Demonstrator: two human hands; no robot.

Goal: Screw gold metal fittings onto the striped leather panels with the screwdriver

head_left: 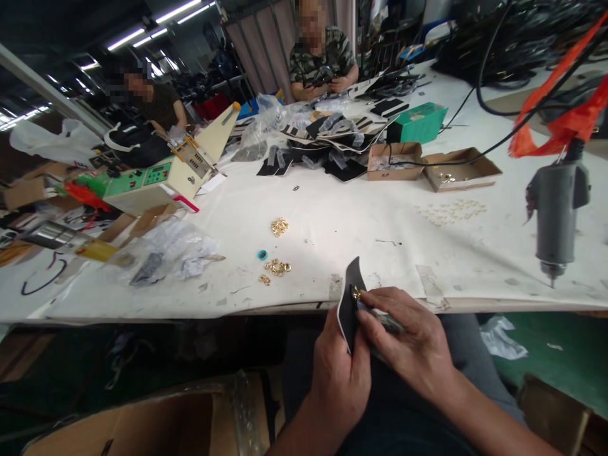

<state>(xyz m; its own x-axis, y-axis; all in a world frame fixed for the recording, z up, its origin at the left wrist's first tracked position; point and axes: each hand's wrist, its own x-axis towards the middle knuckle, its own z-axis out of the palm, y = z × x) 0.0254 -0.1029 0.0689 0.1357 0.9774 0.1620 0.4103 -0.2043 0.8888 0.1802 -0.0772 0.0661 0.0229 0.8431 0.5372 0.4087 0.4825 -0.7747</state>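
Observation:
Upright at the table's near edge, a thin black panel with a pale edge [350, 310] is gripped by my left hand [339, 373], thumb on one face and fingers behind. On the panel's dark face sits a small gold metal fitting [356, 293]. My right hand [411, 332] has its thumb and fingertips closed at this fitting, with a bit of clear plastic under them. Exactly how the fitting is fixed to the panel is hidden. Beyond my hands lie small piles of gold fittings [279, 227] and gold rings [278, 268], beside a small blue cap [262, 254].
An electric screwdriver [555, 215] hangs at the right. Two cardboard trays [396, 166] and a green box [418, 123] stand at the back, near stacked black panels [346, 168]. A cream machine [156, 183] is at left. Two people sit across the table [323, 209].

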